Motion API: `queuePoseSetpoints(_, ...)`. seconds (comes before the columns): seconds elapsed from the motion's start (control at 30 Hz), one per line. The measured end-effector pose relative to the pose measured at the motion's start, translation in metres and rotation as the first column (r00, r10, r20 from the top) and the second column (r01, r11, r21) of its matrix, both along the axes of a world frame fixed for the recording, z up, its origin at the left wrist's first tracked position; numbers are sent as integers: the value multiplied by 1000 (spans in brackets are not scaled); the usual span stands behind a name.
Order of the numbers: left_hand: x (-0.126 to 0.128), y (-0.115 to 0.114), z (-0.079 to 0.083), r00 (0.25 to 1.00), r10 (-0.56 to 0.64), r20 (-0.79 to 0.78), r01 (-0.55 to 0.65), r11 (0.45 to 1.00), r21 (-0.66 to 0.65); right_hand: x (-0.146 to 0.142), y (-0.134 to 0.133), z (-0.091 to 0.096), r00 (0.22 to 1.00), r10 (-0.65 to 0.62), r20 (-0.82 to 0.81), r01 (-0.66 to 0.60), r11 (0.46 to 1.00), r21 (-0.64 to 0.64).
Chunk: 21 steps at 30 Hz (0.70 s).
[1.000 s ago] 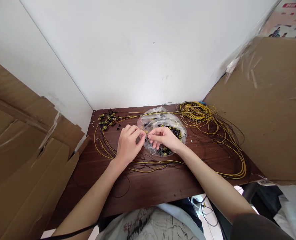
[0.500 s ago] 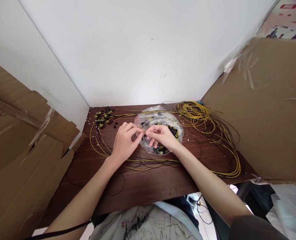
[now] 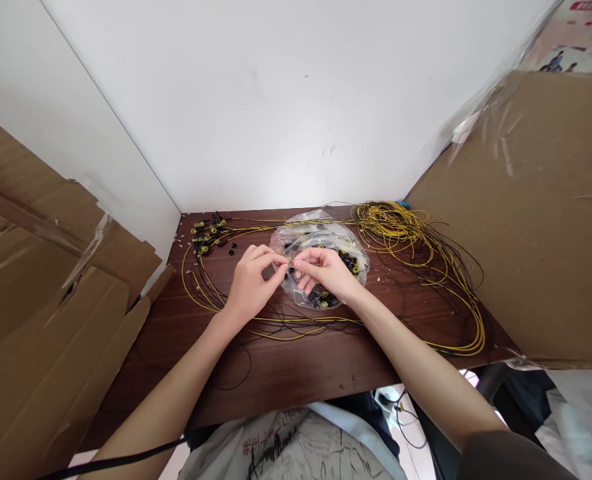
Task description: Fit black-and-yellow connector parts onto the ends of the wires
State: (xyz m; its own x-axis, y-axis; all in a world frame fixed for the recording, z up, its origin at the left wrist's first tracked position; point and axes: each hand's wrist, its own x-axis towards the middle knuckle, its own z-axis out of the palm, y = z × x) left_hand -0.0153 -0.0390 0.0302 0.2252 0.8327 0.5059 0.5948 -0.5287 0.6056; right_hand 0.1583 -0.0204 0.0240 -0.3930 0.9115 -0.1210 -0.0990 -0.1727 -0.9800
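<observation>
My left hand and my right hand meet fingertip to fingertip in front of a clear plastic bag. Both are pinched closed over something small and dark, perhaps a thin wire end, mostly hidden by the fingers. Inside the bag lie many small black and yellow parts. Yellow and black wires run across the table below my hands. At the far left, a cluster of black and yellow connector-like ends gathers where wires meet.
A coil of yellow wire lies at the back right of the brown table. Cardboard walls flank both sides, with a white wall behind. Tiny black pieces sit left of the bag.
Both hands stay nearly in place, fingertips drawn slightly closer together over the small item. The whole view has shifted a little.
</observation>
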Motion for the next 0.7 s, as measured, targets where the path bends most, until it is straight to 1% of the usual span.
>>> queuePoseSetpoints(0.23, 1, -1, -1, 999, -12, 31, 14, 999, -52, -1, 0, -2, 997, -66, 33, 66, 998, 11)
queuePoseSetpoints(0.5, 2, -3, 2, 997, -18, 76, 22, 998, -58, 0, 0, 1, 999, -31, 36, 29, 999, 42)
queuePoseSetpoints(0.7, 1, -3, 2, 998, -44, 53, 47, 998, -50, 0, -1, 2, 999, -34, 37, 33, 999, 43)
